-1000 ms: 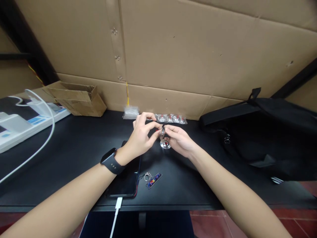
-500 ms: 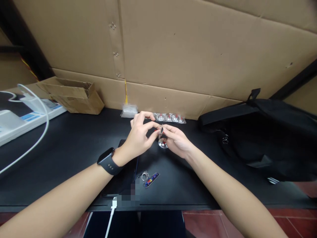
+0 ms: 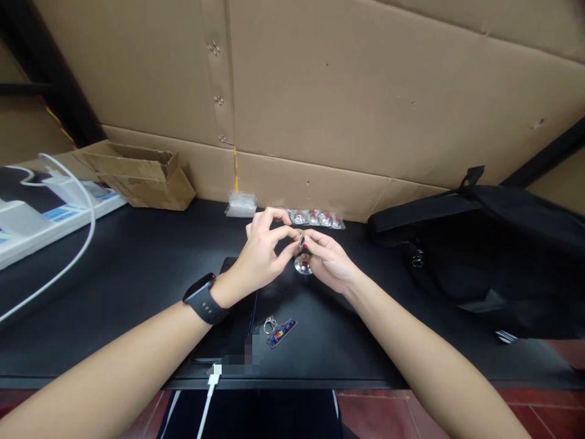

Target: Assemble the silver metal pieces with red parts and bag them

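My left hand and my right hand meet over the middle of the black table, fingertips pinched together. Between them is a small silvery ring-shaped piece, seen nearly edge-on, with red showing beside it; the fingers hide part of it. Just below, close to my right fingers, is a shiny round metal disc with a red spot; whether it rests on the table or hangs from the piece, I cannot tell. Behind my hands lie several similar discs with red parts in clear plastic wrapping.
A keychain lies nearer me, beside a dark phone-like device with a white cable. Clear plastic bags sit at the cardboard wall. An open carton and a white power strip stand left, a black bag right.
Both hands keep their pinch on the silvery piece, which looks slightly turned. The whole view has shifted a little to the right; the things on the table keep their places.
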Demonstrator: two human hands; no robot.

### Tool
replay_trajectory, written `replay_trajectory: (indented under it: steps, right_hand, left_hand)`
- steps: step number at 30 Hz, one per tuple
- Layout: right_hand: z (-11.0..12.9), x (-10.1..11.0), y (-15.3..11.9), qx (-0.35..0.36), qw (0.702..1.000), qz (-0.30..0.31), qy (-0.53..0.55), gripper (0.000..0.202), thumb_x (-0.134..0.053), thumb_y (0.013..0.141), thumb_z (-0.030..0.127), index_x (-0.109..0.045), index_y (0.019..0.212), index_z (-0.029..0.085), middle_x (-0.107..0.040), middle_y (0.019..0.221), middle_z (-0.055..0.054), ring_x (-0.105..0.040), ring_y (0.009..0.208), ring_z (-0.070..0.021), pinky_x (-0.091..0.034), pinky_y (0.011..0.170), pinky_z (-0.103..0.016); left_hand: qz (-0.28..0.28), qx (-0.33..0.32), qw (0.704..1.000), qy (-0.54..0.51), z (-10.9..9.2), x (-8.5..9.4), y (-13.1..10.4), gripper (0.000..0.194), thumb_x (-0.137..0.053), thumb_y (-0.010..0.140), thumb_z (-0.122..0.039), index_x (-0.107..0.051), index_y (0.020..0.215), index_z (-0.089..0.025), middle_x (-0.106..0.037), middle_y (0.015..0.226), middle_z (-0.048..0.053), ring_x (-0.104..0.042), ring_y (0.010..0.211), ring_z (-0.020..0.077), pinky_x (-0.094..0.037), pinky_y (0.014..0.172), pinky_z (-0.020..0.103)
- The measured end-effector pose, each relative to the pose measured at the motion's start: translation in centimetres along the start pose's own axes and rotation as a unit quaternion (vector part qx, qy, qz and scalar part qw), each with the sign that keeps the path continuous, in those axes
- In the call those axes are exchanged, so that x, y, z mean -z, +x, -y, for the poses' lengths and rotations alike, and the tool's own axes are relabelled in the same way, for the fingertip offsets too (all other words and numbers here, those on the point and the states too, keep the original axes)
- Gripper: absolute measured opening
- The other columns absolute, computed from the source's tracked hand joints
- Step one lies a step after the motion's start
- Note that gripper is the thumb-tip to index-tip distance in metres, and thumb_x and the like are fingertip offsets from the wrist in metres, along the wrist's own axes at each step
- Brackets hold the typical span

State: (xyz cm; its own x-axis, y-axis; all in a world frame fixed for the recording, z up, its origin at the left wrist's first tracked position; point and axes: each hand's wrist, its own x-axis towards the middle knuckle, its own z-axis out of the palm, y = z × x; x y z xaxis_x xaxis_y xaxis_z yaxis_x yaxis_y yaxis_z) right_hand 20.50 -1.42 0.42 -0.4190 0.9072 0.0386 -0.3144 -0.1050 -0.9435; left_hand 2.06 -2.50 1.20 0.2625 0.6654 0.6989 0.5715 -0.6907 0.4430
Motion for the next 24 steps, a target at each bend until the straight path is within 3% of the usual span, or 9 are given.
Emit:
replay_trajectory:
  steps: [3,5,10,13,20,24]
  right_hand:
    - [-0.4,0.2,0.3,0.022,0.998,-0.023,-0.053,0.024,-0.078,0.082,0.04,-0.07,0.095,0.021,-0.064,0.09,-0.001,-0.057,0.078,-0.0132,-0.045,0.066,-0.025]
    - [-0.6,0.4,0.4,0.076,0.988,-0.06,-0.123,0.021,-0.078,0.082,0.037,-0.07,0.095,0.022,-0.065,0.091,0.0,-0.058,0.083,-0.0144,-0.046,0.071,-0.026]
    - [-0.2,0.9,0.3,0.204,0.899,-0.101,-0.375,0.012,-0.075,0.084,0.033,-0.075,0.09,0.023,-0.066,0.112,-0.005,-0.061,0.106,-0.0214,-0.048,0.084,-0.033]
    - [0.2,0.9,0.1,0.241,0.861,-0.099,-0.437,0.012,-0.071,0.088,0.032,-0.077,0.095,0.024,-0.066,0.114,-0.006,-0.061,0.111,-0.0227,-0.047,0.096,-0.038]
    - [0.0,0.8,0.2,0.267,0.816,-0.116,-0.499,0.01,-0.067,0.089,0.029,-0.075,0.087,0.023,-0.065,0.11,-0.007,-0.06,0.111,-0.0236,-0.044,0.104,-0.043]
    - [0.2,0.9,-0.1,0.26,0.775,-0.094,-0.568,0.005,-0.07,0.085,0.025,-0.074,0.081,0.023,-0.061,0.12,-0.008,-0.054,0.117,-0.0269,-0.039,0.106,-0.049]
  left_hand:
    - [-0.013,0.017,1.0,0.013,-0.1,-0.1,0.0,0.007,-0.066,0.091,-0.026,-0.072,0.089,-0.023,-0.054,0.116,0.006,-0.051,0.116,0.027,-0.037,0.1,0.046]
    - [-0.02,0.029,0.999,0.024,-0.1,-0.1,0.0,0.007,-0.067,0.091,-0.028,-0.073,0.09,-0.024,-0.054,0.117,0.006,-0.05,0.116,0.0268,-0.036,0.1,0.046]
    - [-0.023,0.059,0.996,0.066,0.4,-0.3,0.1,0.008,-0.068,0.091,-0.029,-0.075,0.09,-0.025,-0.056,0.117,0.006,-0.05,0.114,0.0271,-0.036,0.099,0.047]
    - [-0.015,0.065,0.995,0.077,0.9,-0.4,0.1,0.009,-0.068,0.091,-0.03,-0.076,0.089,-0.026,-0.057,0.116,0.006,-0.05,0.114,0.0276,-0.036,0.098,0.047]
    - [0.002,0.06,0.996,0.063,1.4,-0.7,0.0,0.013,-0.064,0.094,-0.033,-0.074,0.09,-0.026,-0.059,0.113,0.006,-0.051,0.116,0.0276,-0.036,0.098,0.046]
    - [0.052,0.062,0.997,-0.005,1.7,-0.1,0.3,0.025,-0.046,0.103,-0.036,-0.065,0.117,-0.028,-0.059,0.124,0.006,-0.05,0.122,0.0252,-0.036,0.102,0.045]
